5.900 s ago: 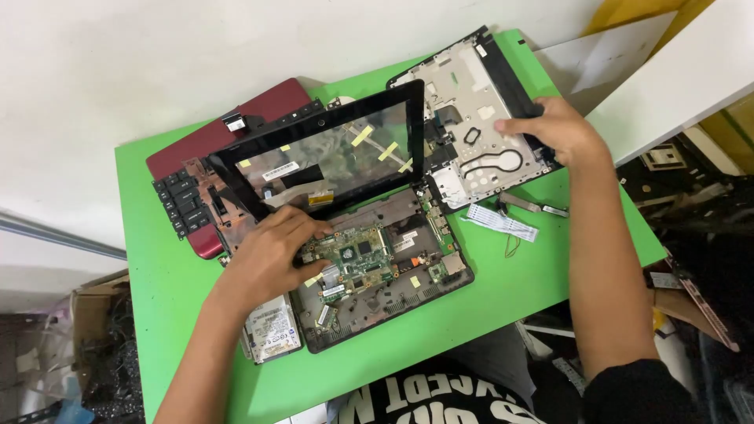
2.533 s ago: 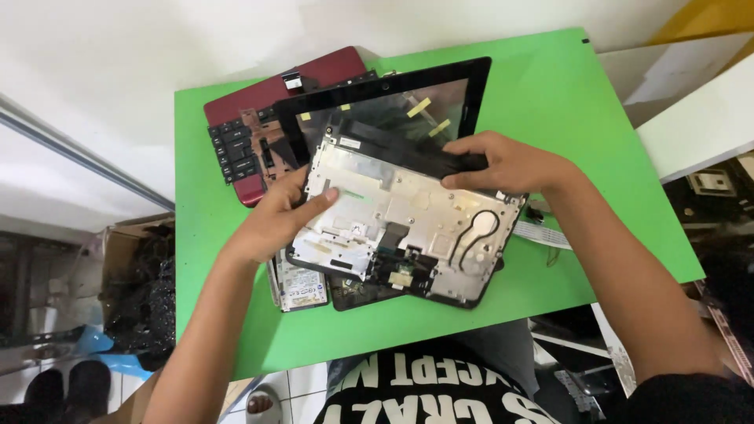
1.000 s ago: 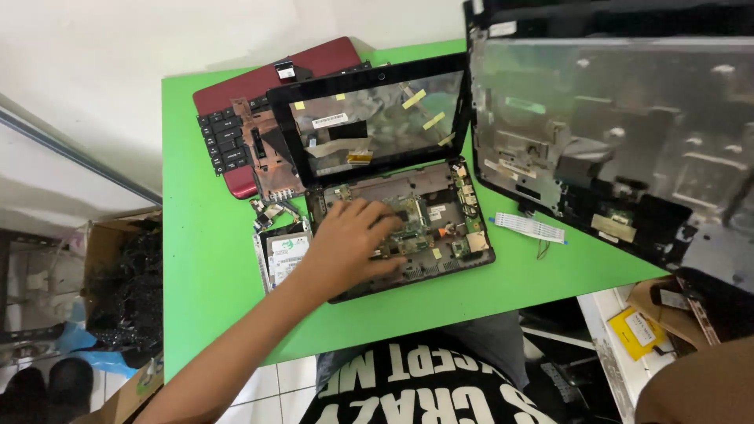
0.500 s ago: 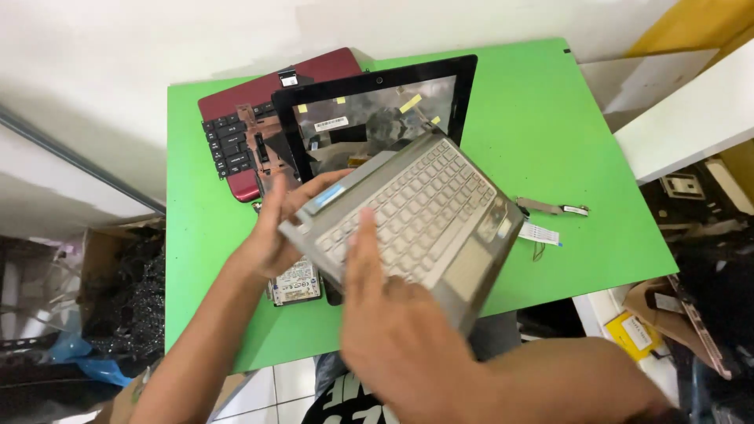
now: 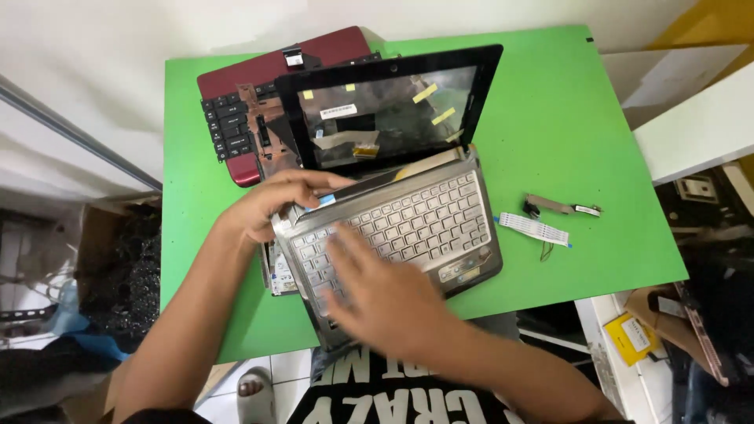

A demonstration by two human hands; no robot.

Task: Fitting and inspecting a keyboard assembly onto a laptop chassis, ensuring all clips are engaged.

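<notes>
Here left hand (image 5: 271, 206) grip pinches keyboard panel (image 5: 400, 228) corner; right hand (image 5: 385, 294) flat, open; red laptop (image 5: 251, 110) behind

Both arms are bare from the elbows down, with no sleeves, watch, rings or gloves showing on the left hand (image 5: 275, 206) or the right hand (image 5: 385, 294). The person wears a black T-shirt (image 5: 408, 400) printed across the chest with large white block lettering

Two keyboards (image 5: 408, 228) (image 5: 229, 126), one screen frame (image 5: 389, 110), one ribbon cable (image 5: 534, 228).
</notes>
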